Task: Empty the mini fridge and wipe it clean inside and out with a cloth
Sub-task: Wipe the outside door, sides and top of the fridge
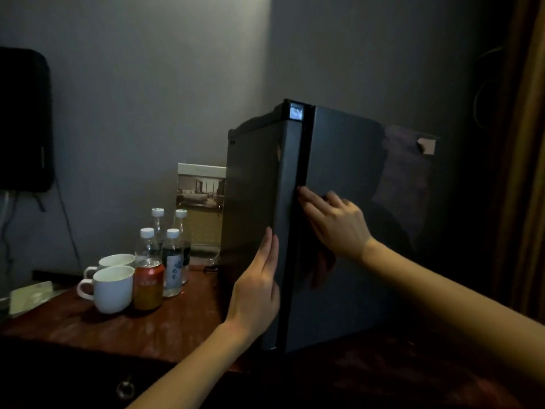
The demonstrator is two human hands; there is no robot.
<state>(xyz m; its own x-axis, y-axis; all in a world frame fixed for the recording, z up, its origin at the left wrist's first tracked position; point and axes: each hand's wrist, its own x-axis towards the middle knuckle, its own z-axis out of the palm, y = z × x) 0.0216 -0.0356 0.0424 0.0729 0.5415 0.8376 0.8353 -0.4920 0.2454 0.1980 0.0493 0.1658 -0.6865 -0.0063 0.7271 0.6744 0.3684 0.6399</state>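
Left hand (256, 287) flat on mini fridge (253, 187) side — right hand (333, 222) at door seam (300, 157), grip unclear.

Occlusions and crops, dim room.
Mini fridge (348, 149) interior not visible. Right hand (336, 222): fingertips end in the dark door seam; hooked or flat, cannot tell. Black object (23, 119) at 9 o'clock is cut by the frame edge, as is the curtain (528, 172) at 3 o'clock. Rear water bottles (157, 219) are half hidden behind front water bottles (172, 261); label print too small to read. Brochure (200, 199): right edge hidden behind fridge.
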